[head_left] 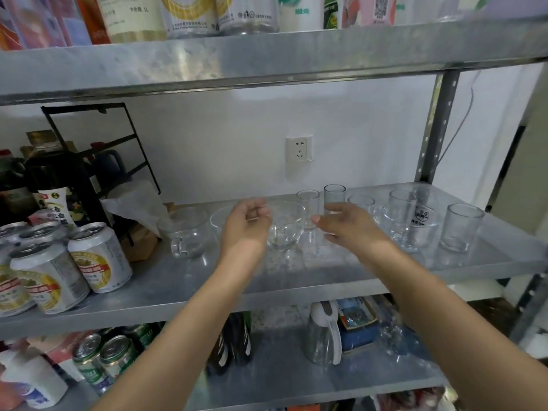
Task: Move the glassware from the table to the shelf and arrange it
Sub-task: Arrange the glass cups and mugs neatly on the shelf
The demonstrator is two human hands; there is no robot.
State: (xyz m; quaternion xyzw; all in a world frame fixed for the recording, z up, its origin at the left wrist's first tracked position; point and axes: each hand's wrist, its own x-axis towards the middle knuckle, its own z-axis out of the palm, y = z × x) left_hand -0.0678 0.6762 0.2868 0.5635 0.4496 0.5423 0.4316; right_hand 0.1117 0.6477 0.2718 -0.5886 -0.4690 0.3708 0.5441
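Reaching over the shelf (296, 280), both hands hover with loose, empty grips: left hand (247, 225), right hand (345, 225). Between them stands the goblet (286, 229); better close gently, keeping clear of neighbouring glasses (308, 207).

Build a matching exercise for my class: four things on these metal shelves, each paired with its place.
Things
1. clear glass mug with a handle
2. plain clear tumbler
3. silver and yellow drink cans
4. white wall socket

Places
A. far right of the middle shelf
B. wall behind the shelf
C. left end of the middle shelf
D. just left of the left hand

Pairs: 1-D, 2-A, 3-C, 4-B
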